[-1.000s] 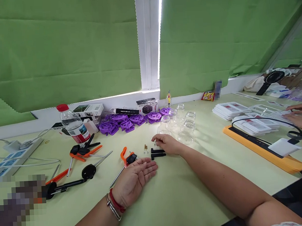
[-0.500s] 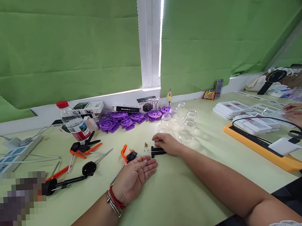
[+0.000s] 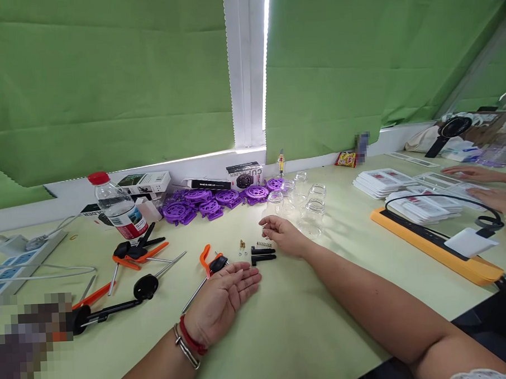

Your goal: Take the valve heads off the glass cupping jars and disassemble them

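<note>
My left hand (image 3: 222, 301) rests palm up, fingers stretched out, with nothing in it. Just beyond its fingertips lie two black plastic pieces (image 3: 263, 257) side by side. A row of small coil springs (image 3: 264, 245) sits behind them, with small brass parts (image 3: 242, 244) to the left. My right hand (image 3: 285, 235) hovers beside the springs, thumb and fingers bent and slightly apart, with nothing visible between them. Left of these, next to my left hand, is an orange-and-black clamp-like part (image 3: 212, 263) with a metal rod.
Clear glass jars (image 3: 313, 217) stand behind my right hand. Purple round plastic parts (image 3: 212, 205) line the back near a bottle (image 3: 119, 209). More orange-and-black parts (image 3: 140, 251) and a power strip (image 3: 25, 258) lie left. Right are card stacks (image 3: 382, 184), an orange case (image 3: 431, 249) and another person's hands (image 3: 492, 196).
My right hand has drawn back to the right, its fingers loosening, and the springs now show. My left hand has stayed palm up. The other person's hands have moved over the cards.
</note>
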Demonstrator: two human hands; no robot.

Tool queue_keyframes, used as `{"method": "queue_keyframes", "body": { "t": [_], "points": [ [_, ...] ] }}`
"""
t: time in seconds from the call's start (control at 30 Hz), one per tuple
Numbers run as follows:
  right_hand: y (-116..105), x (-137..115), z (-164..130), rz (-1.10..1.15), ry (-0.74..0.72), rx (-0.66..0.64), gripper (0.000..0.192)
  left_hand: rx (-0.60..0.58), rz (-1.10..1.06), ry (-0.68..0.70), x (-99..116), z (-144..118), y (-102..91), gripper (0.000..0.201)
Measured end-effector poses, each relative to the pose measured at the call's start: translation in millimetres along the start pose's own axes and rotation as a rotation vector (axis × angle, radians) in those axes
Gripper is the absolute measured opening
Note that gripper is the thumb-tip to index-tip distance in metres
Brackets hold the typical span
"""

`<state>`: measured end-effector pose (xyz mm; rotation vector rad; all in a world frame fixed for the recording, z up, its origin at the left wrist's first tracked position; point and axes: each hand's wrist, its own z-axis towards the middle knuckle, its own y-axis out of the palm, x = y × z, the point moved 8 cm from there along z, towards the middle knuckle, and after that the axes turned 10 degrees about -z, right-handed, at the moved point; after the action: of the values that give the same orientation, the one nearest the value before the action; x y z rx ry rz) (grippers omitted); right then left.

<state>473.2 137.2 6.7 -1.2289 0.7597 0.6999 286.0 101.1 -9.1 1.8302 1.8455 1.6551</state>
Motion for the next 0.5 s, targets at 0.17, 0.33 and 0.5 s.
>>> {"method": "queue_keyframes", "body": {
  "t": [0.17, 0.33, 0.5],
  "points": [
    [-22.5, 6.5, -9.2, -0.438, 0.058, 0.001, 0.022, -0.005, 0.005, 0.004, 0.7, -0.5, -0.1, 0.016],
    [-25.2, 22.5, -11.9, -0.573, 0.123, -0.046, 0.023, 0.012, 0.014, -0.001, 0.7, -0.5, -0.6, 0.017],
    [-22.2, 25.4, -8.6, -0.541, 0.129, -0.073, 0.025, 0.021, 0.014, -0.002, 0.6, 0.3, -0.5, 0.016]
  ]
}}
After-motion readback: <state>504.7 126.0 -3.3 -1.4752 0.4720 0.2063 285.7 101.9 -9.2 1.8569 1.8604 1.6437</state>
